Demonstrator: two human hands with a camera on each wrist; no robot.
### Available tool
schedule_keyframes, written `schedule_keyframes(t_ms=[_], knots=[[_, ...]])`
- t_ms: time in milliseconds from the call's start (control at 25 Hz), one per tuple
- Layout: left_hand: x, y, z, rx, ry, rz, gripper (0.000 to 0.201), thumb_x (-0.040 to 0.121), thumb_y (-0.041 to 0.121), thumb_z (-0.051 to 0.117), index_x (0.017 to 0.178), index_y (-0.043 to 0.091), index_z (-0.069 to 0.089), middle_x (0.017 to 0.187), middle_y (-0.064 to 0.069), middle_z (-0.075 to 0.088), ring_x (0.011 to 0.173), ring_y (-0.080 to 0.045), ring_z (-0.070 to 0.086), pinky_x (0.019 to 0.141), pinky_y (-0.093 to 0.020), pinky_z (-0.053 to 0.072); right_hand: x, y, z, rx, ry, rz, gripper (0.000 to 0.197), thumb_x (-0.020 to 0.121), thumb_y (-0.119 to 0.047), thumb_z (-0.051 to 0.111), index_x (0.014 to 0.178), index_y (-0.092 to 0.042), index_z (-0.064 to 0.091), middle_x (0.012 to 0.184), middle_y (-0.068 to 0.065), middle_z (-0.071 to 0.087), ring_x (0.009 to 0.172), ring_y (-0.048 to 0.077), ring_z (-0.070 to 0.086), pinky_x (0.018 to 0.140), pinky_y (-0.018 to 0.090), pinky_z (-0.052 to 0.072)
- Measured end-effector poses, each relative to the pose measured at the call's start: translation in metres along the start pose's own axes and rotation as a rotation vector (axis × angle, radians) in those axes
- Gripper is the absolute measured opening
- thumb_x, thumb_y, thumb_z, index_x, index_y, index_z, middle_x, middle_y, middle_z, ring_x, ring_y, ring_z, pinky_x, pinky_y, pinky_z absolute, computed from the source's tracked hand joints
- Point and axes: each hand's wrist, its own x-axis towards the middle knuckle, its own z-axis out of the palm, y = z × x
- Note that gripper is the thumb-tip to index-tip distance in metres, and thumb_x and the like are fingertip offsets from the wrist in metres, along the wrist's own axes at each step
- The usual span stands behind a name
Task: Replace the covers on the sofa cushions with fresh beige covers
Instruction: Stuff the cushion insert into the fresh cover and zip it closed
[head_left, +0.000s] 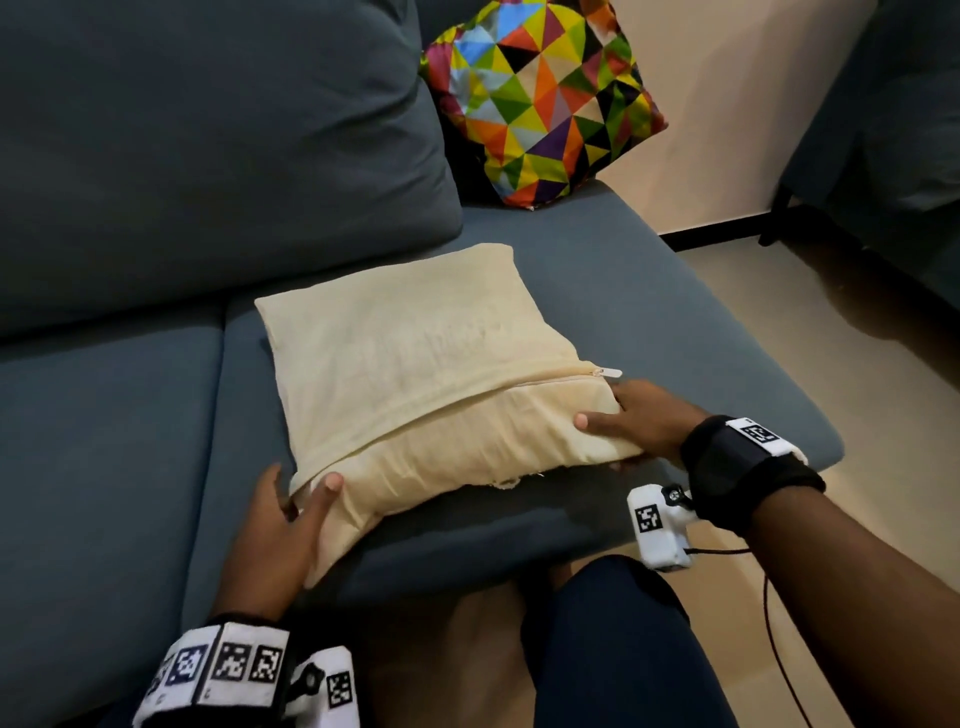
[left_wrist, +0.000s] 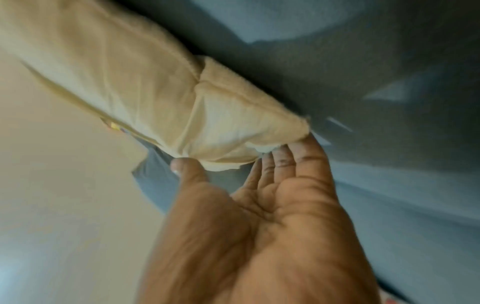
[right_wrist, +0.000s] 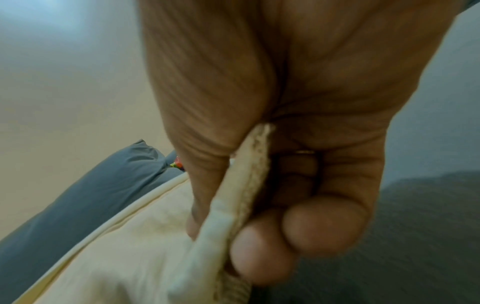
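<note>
On the grey sofa (head_left: 597, 270), both hands grip an unzipped beige cover (head_left: 415, 338) holding a cushion (head_left: 467, 441): left hand (head_left: 283, 525), right hand (head_left: 639, 421).

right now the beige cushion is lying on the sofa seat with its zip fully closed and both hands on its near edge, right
Not quite: the zip is open, not closed. The head view shows the beige cover gaping along the near edge, with the inner cushion showing. The rest holds: it lies on the sofa seat, left hand and right hand on its near edge.

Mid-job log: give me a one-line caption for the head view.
Both hands, left hand and right hand, hold the beige cushion by its open zipper edge on the grey sofa.
</note>
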Motion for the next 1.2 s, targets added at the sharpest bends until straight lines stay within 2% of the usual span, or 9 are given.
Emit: schedule_keyframes(t_ms=[120, 240, 400, 560, 720, 840, 920, 1040, 1200], knots=[[-0.002, -0.014, -0.003, -0.29, -0.142, -0.216, 0.047, 0.089, 0.048, 0.067, 0.102, 0.003, 0.065, 0.079, -0.01, 0.07, 0.07, -0.023, 0.067, 0.066, -0.037, 0.058, -0.004, 0.009, -0.001, 0.103, 0.013, 0.064, 0.03, 0.089, -0.035, 0.072, 0.101, -0.007, 0.067, 0.072, 0.012, 0.063, 0.046, 0.02, 0.055, 0.045, 0.027, 0.05], [0.001, -0.019, -0.014, -0.283, -0.12, -0.209, 0.026, 0.097, 0.021, 0.063, 0.09, -0.004, 0.063, 0.053, -0.005, 0.058, 0.046, -0.015, 0.053, 0.039, -0.021, 0.041, -0.005, 0.022, -0.006, 0.211, 0.13, 0.027, 0.021, 0.093, -0.027, 0.069, 0.102, -0.008, 0.07, 0.065, 0.01, 0.052, 0.044, 0.018, 0.039, 0.039, 0.022, 0.034], [0.001, -0.018, -0.025, -0.297, -0.058, -0.178, 0.027, 0.097, 0.022, 0.063, 0.09, -0.004, 0.065, 0.065, -0.013, 0.065, 0.048, -0.017, 0.06, 0.042, -0.023, 0.047, -0.011, 0.03, -0.006, 0.265, 0.148, 0.076, 0.038, 0.089, -0.036, 0.072, 0.09, 0.003, 0.068, 0.064, 0.02, 0.056, 0.049, 0.024, 0.048, 0.049, 0.03, 0.043], [-0.018, -0.022, -0.024, -0.39, -0.304, -0.386, 0.037, 0.097, 0.039, 0.059, 0.101, 0.003, 0.066, 0.08, -0.014, 0.074, 0.06, -0.019, 0.064, 0.045, -0.023, 0.045, -0.032, 0.034, -0.007, 0.345, -0.029, 0.267, 0.054, 0.075, -0.047, 0.077, 0.094, 0.0, 0.059, 0.065, 0.017, 0.061, 0.05, 0.023, 0.055, 0.046, 0.025, 0.045], [-0.022, -0.012, -0.053, -0.54, -0.189, -0.174, 0.033, 0.097, 0.028, 0.057, 0.108, -0.002, 0.067, 0.064, -0.003, 0.065, 0.054, -0.011, 0.055, 0.044, -0.02, 0.038, -0.054, 0.003, -0.018, 0.527, 0.113, -0.093, 0.079, 0.04, -0.065, 0.091, 0.081, -0.001, 0.068, 0.063, 0.012, 0.054, 0.052, 0.015, 0.049, 0.052, 0.023, 0.048], [-0.023, 0.039, -0.105, -0.732, 0.036, 0.168, 0.022, 0.095, 0.025, 0.055, 0.101, 0.014, 0.073, 0.085, 0.006, 0.071, 0.081, -0.012, 0.063, 0.056, -0.022, 0.054, -0.071, -0.053, -0.031, 0.79, 0.178, -0.435, 0.043, 0.078, -0.044, 0.076, 0.096, -0.004, 0.074, 0.09, 0.014, 0.065, 0.069, 0.014, 0.059, 0.075, 0.027, 0.055], [-0.026, 0.079, -0.143, -0.865, 0.043, 0.354, 0.022, 0.1, 0.024, 0.05, 0.106, 0.02, 0.071, 0.104, 0.01, 0.071, 0.099, -0.007, 0.065, 0.072, -0.029, 0.06, -0.083, -0.096, -0.042, 0.863, 0.172, -0.592, 0.03, 0.09, -0.03, 0.06, 0.108, -0.008, 0.071, 0.108, 0.011, 0.068, 0.086, 0.018, 0.064, 0.088, 0.033, 0.054], [-0.023, 0.116, -0.18, -0.877, 0.041, 0.438, 0.025, 0.101, 0.034, 0.05, 0.096, 0.025, 0.073, 0.105, 0.006, 0.07, 0.102, -0.013, 0.063, 0.084, -0.039, 0.057, -0.096, -0.148, -0.051, 0.843, 0.175, -0.721, 0.023, 0.093, -0.028, 0.057, 0.103, -0.014, 0.072, 0.1, 0.007, 0.067, 0.085, 0.016, 0.062, 0.085, 0.032, 0.054], [0.01, 0.124, -0.177, -0.874, 0.093, 0.482, 0.025, 0.102, 0.039, 0.048, 0.104, 0.027, 0.069, 0.1, 0.006, 0.072, 0.091, -0.011, 0.065, 0.079, -0.034, 0.05, -0.078, -0.176, -0.046, 0.868, 0.206, -0.73, 0.024, 0.101, -0.027, 0.051, 0.11, -0.012, 0.068, 0.092, 0.006, 0.069, 0.086, 0.015, 0.065, 0.08, 0.031, 0.056]])
